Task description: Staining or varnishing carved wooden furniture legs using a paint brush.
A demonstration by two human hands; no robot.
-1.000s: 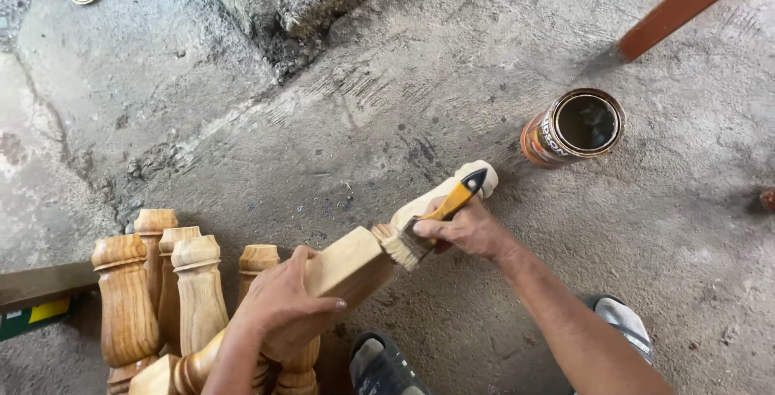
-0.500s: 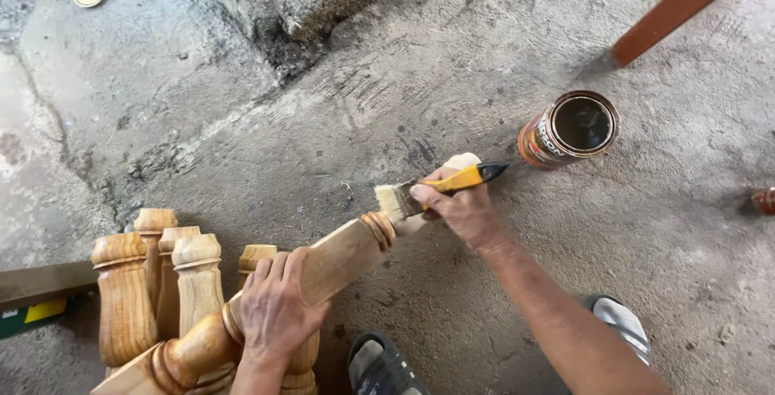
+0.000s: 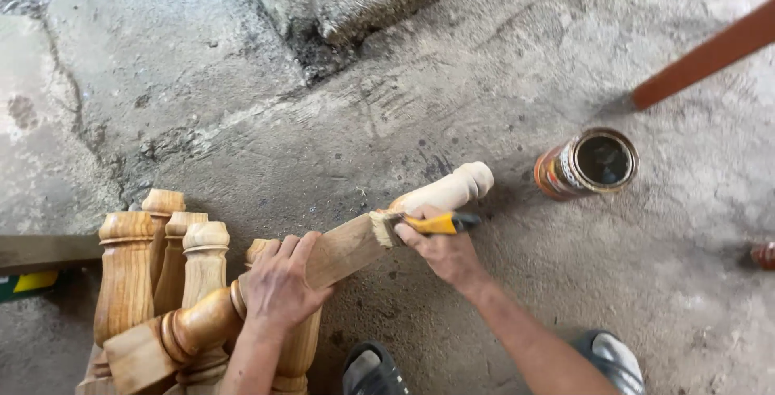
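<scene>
A single head-mounted camera supplies the only view. It looks steeply downward from above the person's own position onto a rough concrete floor [image 3: 242,104]. The forearms enter from the bottom edge, so the lower frame edge lies nearest the body and the upper edge lies farthest away. The left hand [image 3: 278,282] and right hand [image 3: 444,250] sit in the lower centre at close range. Footwear [image 3: 371,371] shows at the bottom edge, directly beneath the lens. An open tin [image 3: 593,163] lies farther off at the right. No second view exists, so no area is shared.
</scene>
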